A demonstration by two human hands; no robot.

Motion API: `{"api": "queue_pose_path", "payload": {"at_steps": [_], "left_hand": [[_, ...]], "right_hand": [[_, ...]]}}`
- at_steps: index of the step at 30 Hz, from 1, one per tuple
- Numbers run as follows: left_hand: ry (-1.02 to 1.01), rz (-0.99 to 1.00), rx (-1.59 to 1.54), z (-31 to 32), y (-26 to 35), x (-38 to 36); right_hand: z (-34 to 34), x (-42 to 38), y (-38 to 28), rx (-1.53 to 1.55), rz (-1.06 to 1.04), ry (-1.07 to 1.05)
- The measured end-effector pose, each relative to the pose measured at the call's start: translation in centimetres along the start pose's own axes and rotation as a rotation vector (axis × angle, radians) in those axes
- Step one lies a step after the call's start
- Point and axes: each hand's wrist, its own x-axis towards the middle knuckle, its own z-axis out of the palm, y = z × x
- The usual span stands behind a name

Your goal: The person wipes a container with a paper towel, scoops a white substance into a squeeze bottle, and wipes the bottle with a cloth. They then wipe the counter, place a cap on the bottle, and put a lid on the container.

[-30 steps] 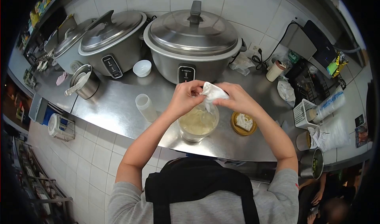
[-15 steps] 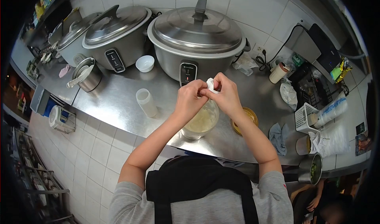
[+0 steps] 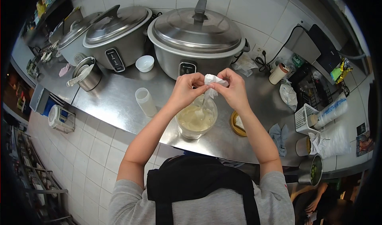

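Both hands, my left hand [image 3: 186,90] and right hand [image 3: 234,90], are closed on a white bag [image 3: 213,82] above the clear cup [image 3: 196,121] on the bench [image 3: 119,101].

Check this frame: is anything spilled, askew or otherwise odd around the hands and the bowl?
No spill shows. One oddity: the lid of the middle rice cooker sits tilted, not flush like its neighbour's. Both hands, left hand and right hand, pinch a white bag above the glass bowl, which stands upright on the steel counter.
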Motion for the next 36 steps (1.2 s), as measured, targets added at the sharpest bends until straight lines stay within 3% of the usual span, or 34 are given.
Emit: {"api": "queue_pose_path", "payload": {"at_steps": [1,5,10,11,13,16,22,24,25,36], "left_hand": [[0.000,0.000,0.000,0.1,0.0,-0.1],[0.130,0.091,0.079,1.0,-0.5,-0.2],[0.244,0.094,0.285,1.8,-0.5,-0.5],[0.281,0.179,0.316,2.1,-0.7,-0.5],[0.311,0.258,0.348,2.7,-1.1,-0.8],[0.345,0.260,0.369,2.9,-0.7,-1.1],[0.086,0.030,-0.007,0.1,-0.9,-2.7],[0.061,-0.351,-0.609,-2.2,-1.4,-2.9],[0.001,-0.404,-0.671,-3.1,-1.7,-3.0],[0.038,-0.358,-0.673,-1.0,-1.1,-3.0]], "right_hand": [[0.2,-0.4,-0.2,-0.121,-0.015,0.092],[0.8,-1.3,-0.6,-0.125,-0.011,0.101],[2.1,-1.5,-1.3,-0.022,-0.174,0.206],[2.1,-1.4,-1.1,-0.020,-0.170,0.203],[1.9,-0.6,-0.8,-0.336,-0.171,0.179],[1.1,0.2,-0.4,-0.271,-0.006,0.021],[0.1,-0.5,-0.3,-0.267,0.018,-0.124],[-0.2,-1.0,-0.7,-0.265,0.037,-0.154],[-0.2,-1.2,-0.8,-0.268,0.060,-0.180],[1.0,-2.4,-1.9,-0.331,-0.114,-0.180]]}}
